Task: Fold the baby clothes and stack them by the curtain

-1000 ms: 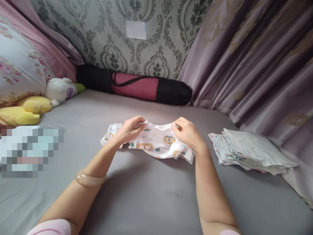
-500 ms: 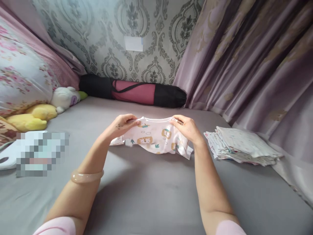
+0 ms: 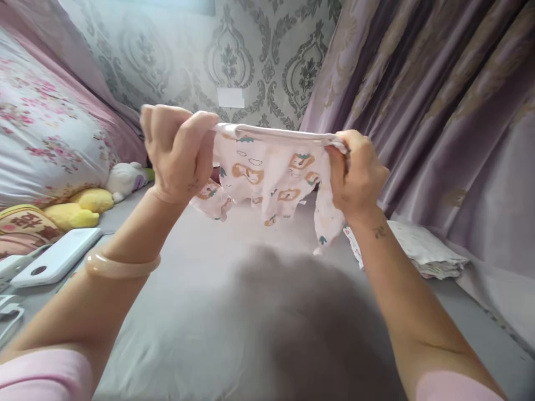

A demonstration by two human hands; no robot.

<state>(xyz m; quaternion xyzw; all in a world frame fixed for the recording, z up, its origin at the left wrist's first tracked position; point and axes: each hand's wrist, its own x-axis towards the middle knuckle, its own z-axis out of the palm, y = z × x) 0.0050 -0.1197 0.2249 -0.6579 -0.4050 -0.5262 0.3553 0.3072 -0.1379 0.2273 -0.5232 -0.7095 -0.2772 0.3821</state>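
Between my two hands a small white baby top (image 3: 251, 172), printed with tan lions and green leaves, hangs above the bed, its neckline pulled straight. My left hand (image 3: 179, 150) is closed on the left end of the neckline. Closed on the right end is my right hand (image 3: 359, 170). The sleeves dangle at both sides and the lower body of the top is bunched and slightly blurred. To the right, partly behind my right forearm, lies a stack of folded clothes (image 3: 426, 248).
A grey sheet (image 3: 188, 323) covers the bed. On the left are a white phone-like device (image 3: 58, 259), a white cable (image 3: 16, 317), a yellow plush (image 3: 83, 209), a white plush (image 3: 125, 181) and a floral pillow (image 3: 54, 139). Purple curtains (image 3: 401, 111) hang on the right.
Both hands have lifted the baby top off the bed, raising it toward the wall and nearer the camera. The neckline is now stretched wider and the sleeves hang free.
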